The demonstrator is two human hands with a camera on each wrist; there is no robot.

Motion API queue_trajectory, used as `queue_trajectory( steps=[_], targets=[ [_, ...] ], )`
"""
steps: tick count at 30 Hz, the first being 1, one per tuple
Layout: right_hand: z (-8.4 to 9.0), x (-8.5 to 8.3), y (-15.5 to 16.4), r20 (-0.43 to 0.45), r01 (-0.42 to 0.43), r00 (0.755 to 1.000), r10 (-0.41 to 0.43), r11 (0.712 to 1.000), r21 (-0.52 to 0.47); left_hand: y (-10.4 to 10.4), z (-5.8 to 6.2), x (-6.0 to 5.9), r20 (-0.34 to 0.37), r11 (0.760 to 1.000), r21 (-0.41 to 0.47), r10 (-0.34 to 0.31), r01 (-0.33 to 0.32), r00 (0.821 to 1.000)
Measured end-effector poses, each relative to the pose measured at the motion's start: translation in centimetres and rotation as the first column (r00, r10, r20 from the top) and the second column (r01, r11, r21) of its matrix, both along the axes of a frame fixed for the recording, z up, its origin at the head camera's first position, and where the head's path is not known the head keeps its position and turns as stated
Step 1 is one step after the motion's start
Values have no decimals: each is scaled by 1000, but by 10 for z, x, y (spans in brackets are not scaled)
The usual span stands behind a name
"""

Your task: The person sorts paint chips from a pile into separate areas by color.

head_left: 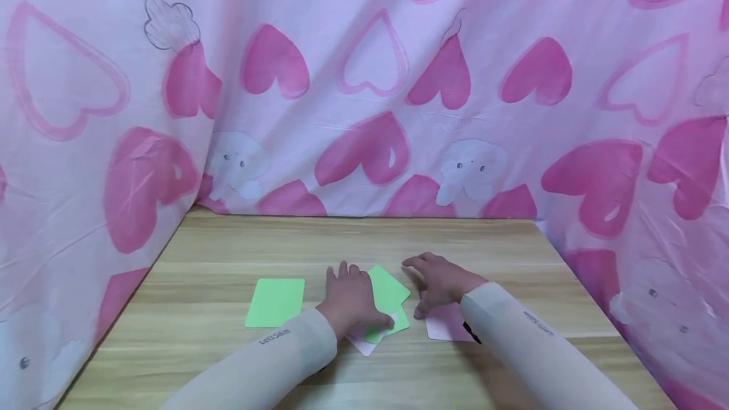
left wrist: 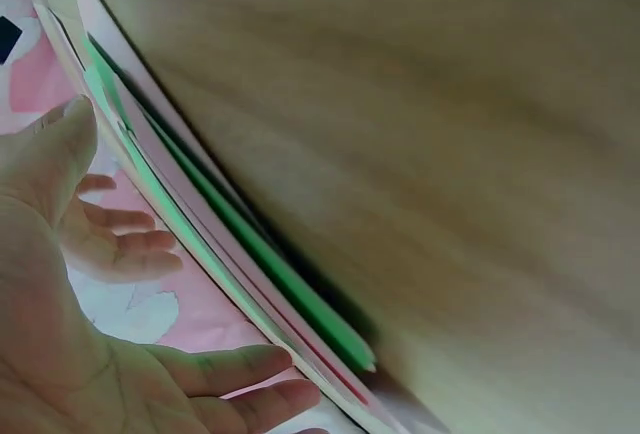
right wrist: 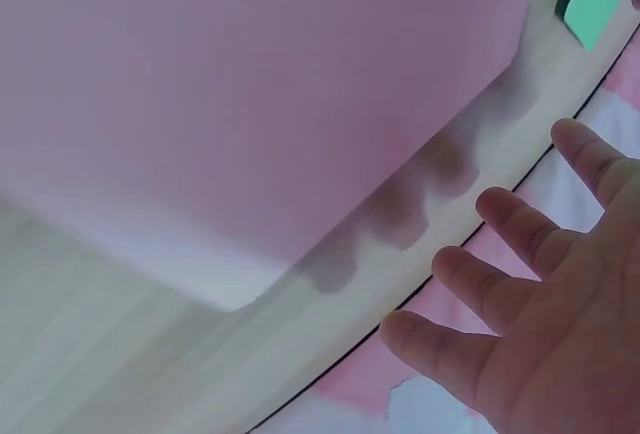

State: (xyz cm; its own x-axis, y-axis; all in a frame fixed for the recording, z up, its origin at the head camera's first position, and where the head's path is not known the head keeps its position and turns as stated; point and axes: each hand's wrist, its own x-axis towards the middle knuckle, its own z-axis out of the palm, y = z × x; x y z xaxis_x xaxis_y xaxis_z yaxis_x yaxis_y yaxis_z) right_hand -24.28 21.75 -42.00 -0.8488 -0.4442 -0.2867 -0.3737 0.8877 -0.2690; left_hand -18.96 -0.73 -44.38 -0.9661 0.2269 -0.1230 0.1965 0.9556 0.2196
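My left hand [head_left: 350, 299] is over the left side of a loose pile, its fingers extended. The pile has green cards [head_left: 384, 286] overlapping at angles, with a pink card [head_left: 366, 347] poking out below. In the left wrist view, pink and green layers [left wrist: 240, 224] lie stacked beside the spread thumb and fingers, which pinch nothing. To the pile's right, my right hand [head_left: 447, 280] hovers with fingers spread, partly covering a separate pink card [head_left: 447, 324]. The right wrist view has this pink card [right wrist: 260, 104] very close, the fingers apart from it.
A single green card [head_left: 276, 302] lies flat left of the pile. The wooden table [head_left: 228, 245] is bounded at the back and sides by a pink heart-patterned cloth [head_left: 364, 81].
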Motion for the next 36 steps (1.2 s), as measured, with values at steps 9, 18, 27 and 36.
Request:
queue_trajectory(
  steps=[9, 18, 27, 36],
  targets=[
    [-1, -12, -27, -58, -130, 989, 139, 981, 147, -1, 2, 3, 10, 999, -23, 39, -38, 999],
    [10, -13, -50, -126, -224, 953, 276, 920, 322, 3, 6, 0, 32, 996, -74, 42, -40, 999],
    [8, -17, -56, -107, -217, 957, 271, 908, 358, 3, 3, -5, 42, 997, -70, 37, -34, 998],
    [10, -15, -60, -82, -207, 964, 252, 911, 357, -2, 7, -5, 71, 999, -31, 42, -40, 997]
  ],
)
